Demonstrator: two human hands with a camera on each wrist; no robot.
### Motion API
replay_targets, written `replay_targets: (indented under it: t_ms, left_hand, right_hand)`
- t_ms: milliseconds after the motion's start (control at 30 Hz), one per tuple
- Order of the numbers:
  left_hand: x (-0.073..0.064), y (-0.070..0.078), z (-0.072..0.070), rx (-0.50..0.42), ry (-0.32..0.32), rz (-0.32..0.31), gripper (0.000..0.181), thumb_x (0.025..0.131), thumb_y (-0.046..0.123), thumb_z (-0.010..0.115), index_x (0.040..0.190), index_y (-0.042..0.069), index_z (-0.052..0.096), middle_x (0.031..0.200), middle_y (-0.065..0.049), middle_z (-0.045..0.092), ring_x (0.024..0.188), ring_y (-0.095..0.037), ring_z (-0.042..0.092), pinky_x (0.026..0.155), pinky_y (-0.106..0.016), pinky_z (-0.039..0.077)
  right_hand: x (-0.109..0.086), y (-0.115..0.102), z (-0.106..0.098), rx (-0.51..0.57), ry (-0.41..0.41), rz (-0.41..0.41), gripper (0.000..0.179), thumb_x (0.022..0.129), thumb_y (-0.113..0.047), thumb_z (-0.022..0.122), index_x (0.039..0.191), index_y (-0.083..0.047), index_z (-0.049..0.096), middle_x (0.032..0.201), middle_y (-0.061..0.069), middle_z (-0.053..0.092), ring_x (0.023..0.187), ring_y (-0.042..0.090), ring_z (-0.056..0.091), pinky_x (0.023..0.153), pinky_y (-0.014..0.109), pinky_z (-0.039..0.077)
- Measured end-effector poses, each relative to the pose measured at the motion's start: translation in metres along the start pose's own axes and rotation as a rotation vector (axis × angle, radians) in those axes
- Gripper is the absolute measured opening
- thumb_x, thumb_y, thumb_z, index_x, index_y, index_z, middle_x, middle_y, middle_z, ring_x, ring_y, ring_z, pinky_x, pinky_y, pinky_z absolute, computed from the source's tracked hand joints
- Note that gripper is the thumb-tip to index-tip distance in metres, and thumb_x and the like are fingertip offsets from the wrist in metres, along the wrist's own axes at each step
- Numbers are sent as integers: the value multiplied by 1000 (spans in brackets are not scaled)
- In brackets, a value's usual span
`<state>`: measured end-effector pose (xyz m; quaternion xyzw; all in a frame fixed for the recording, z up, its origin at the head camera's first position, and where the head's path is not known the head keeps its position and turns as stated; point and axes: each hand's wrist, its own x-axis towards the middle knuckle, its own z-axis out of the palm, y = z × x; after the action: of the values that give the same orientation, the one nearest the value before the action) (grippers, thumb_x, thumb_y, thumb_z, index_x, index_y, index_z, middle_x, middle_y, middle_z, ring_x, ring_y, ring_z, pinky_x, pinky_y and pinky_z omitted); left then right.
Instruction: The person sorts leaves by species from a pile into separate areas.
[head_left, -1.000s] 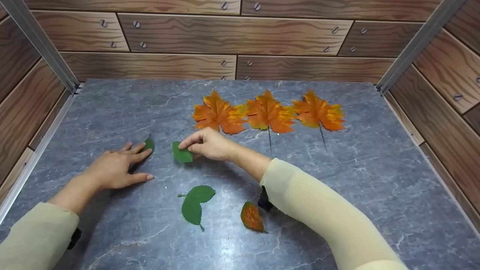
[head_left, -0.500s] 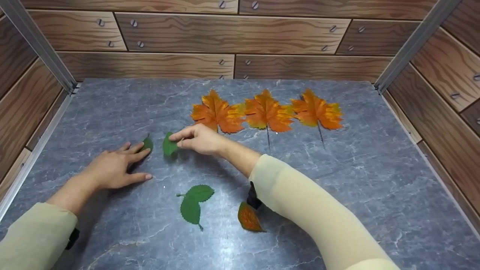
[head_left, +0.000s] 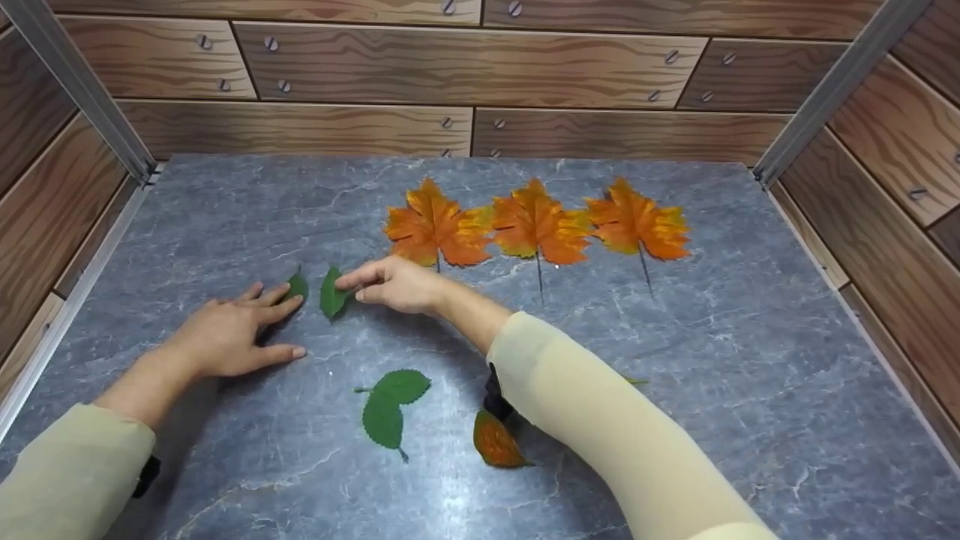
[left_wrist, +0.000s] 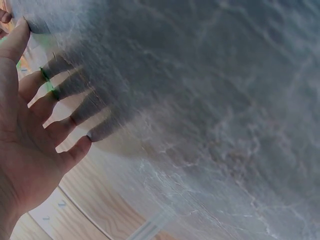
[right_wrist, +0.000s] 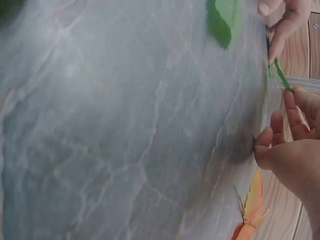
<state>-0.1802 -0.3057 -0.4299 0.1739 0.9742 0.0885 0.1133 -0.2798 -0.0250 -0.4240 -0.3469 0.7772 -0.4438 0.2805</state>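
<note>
My left hand [head_left: 225, 337] lies with spread, straight fingers on the table, its fingertips pressing the edge of a small green leaf [head_left: 298, 286]. Just right of that leaf, my right hand [head_left: 405, 285] pinches a second green leaf [head_left: 331, 294] by its right edge, low over the tabletop. In the right wrist view, thumb and forefinger meet at the end of this leaf [right_wrist: 282, 76], which shows edge-on. Closer to the front, one green leaf [head_left: 405, 385] overlaps another green leaf [head_left: 382, 424]. An orange leaf with green edging [head_left: 498, 442] lies partly behind the right wrist's black strap.
Three orange maple leaves stand in a row at the back: left [head_left: 437, 225], middle [head_left: 538, 225] and right [head_left: 636, 221]. A yellowish tip [head_left: 636, 380] pokes out from behind the right sleeve [head_left: 600, 405]. Wood-patterned walls [head_left: 472, 67] enclose the grey marbled table [head_left: 750, 375].
My right hand has moved left with its green leaf, turning it lengthwise beside the leaf under my left fingers. The left hand has stayed in place.
</note>
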Motion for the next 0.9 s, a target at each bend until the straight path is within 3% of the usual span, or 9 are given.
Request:
replay_targets:
  t_ms: [233,600,900]
  left_hand:
    - [0,0,0,0,-2,2,97,95,82,53,164,15,42,170,-17,32,150,-55,32,105,-86,28]
    - [1,0,0,-1,-2,5,97,94,82,53,164,16,43,170,-17,32,150,-55,32,105,-87,28]
    - [0,0,0,-7,-2,-8,95,95,79,57,164,16,42,170,-17,32,151,-55,31,105,-86,27]
  right_hand:
    - [3,3,5,-46,-33,-19,38,108,-4,57,145,-6,66,151,9,61,144,16,50,111,20,40]
    - [3,5,6,-75,-24,23,42,109,-5,56,151,-5,60,153,10,59,147,20,48,115,21,38]
    - [3,7,4,-99,-25,10,45,108,-5,57,152,-6,59,154,9,58,146,20,49,113,21,39]
